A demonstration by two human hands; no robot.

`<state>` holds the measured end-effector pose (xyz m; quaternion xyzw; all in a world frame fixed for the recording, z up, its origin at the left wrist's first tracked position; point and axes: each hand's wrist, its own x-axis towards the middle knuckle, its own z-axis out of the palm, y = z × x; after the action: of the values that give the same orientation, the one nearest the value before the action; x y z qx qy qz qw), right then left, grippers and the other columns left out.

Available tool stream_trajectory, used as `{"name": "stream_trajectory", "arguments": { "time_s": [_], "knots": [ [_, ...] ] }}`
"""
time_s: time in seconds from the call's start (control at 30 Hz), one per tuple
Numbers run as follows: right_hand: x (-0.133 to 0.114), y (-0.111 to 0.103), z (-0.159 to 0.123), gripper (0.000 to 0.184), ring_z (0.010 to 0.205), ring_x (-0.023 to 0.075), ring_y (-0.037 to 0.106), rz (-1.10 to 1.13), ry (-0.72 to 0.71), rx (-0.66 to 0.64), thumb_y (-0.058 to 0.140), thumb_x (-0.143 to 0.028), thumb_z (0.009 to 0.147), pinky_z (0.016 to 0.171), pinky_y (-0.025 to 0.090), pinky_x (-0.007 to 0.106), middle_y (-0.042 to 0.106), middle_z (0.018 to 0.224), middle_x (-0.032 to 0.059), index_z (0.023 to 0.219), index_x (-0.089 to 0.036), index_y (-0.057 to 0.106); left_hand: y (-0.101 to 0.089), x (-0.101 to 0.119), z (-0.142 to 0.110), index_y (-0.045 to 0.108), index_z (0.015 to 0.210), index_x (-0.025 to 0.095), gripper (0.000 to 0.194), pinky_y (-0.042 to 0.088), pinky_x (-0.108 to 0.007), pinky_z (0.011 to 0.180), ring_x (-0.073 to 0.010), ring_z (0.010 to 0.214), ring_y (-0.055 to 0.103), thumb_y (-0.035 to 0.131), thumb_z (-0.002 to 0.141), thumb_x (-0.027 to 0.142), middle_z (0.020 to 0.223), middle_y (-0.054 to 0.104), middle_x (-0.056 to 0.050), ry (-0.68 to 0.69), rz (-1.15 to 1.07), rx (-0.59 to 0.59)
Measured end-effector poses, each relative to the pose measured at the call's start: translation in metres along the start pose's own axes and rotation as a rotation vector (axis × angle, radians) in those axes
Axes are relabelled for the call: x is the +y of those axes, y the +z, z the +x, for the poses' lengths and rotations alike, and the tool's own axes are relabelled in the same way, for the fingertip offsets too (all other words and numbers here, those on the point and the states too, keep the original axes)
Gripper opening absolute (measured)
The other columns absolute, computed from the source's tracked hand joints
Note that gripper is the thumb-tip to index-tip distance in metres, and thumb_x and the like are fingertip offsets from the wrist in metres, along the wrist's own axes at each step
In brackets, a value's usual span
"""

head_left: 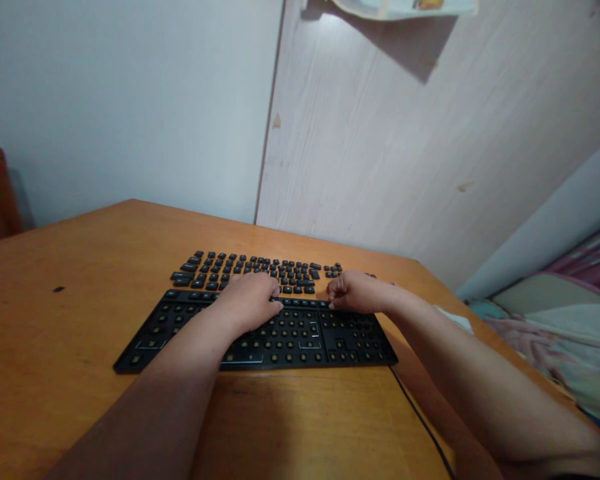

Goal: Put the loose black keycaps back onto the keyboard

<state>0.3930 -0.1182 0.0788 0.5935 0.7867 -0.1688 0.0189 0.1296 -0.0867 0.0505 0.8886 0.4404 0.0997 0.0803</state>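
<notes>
While our left forearm slants up from below, our left hand (pixel 253 298) lies palm down across the far edge of the keyboard (pixel 290 327), thumb pointing right; our right arm reaches in from the right, and our right hand (pixel 357 291) curls at that edge, fingertips drawn inward; we cannot tell whether either grips anything; loose keys (pixel 291 274) lie beyond on the table (pixel 330 420).

Bedding (pixel 545 347) beside a wooden table (pixel 60 347) suggests a home.
</notes>
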Motion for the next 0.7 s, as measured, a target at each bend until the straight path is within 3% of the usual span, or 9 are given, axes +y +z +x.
{"name": "stream_trajectory", "arguments": {
  "time_s": [0.23, 0.5, 0.7],
  "knots": [
    [-0.010, 0.001, -0.006, 0.007, 0.065, 0.0134, 0.054, -0.162, -0.007, 0.051, 0.066, -0.022, 0.080, 0.060, 0.035, 0.026, 0.066, 0.070, 0.0001, 0.076, -0.019, 0.070, -0.001, 0.001, 0.000, 0.070, 0.087, 0.024, 0.024, 0.045, -0.039, 0.080, -0.0279, 0.096, 0.065, 0.056, 0.081, 0.041, 0.098, 0.073, -0.007, -0.008, 0.001, -0.012],
    [-0.002, 0.002, -0.029, 0.028, 0.087, 0.0224, 0.069, -0.167, 0.022, 0.136, 0.056, -0.027, 0.089, 0.074, 0.046, 0.031, 0.078, 0.100, 0.0068, 0.107, -0.022, 0.077, -0.002, 0.000, 0.000, 0.071, 0.086, 0.024, 0.024, 0.046, -0.039, 0.082, -0.0278, 0.096, 0.065, 0.056, 0.081, 0.042, 0.097, 0.073, -0.007, 0.001, -0.005, -0.012],
    [-0.006, 0.013, -0.043, 0.037, 0.101, 0.0250, 0.070, -0.188, -0.005, 0.143, 0.053, -0.021, 0.089, 0.087, 0.050, 0.036, 0.076, 0.114, 0.0025, 0.117, -0.031, 0.075, -0.003, 0.001, 0.000, 0.070, 0.086, 0.024, 0.023, 0.046, -0.040, 0.081, -0.0286, 0.096, 0.065, 0.057, 0.081, 0.042, 0.098, 0.072, -0.007, -0.005, -0.007, -0.015]
  ]
}}
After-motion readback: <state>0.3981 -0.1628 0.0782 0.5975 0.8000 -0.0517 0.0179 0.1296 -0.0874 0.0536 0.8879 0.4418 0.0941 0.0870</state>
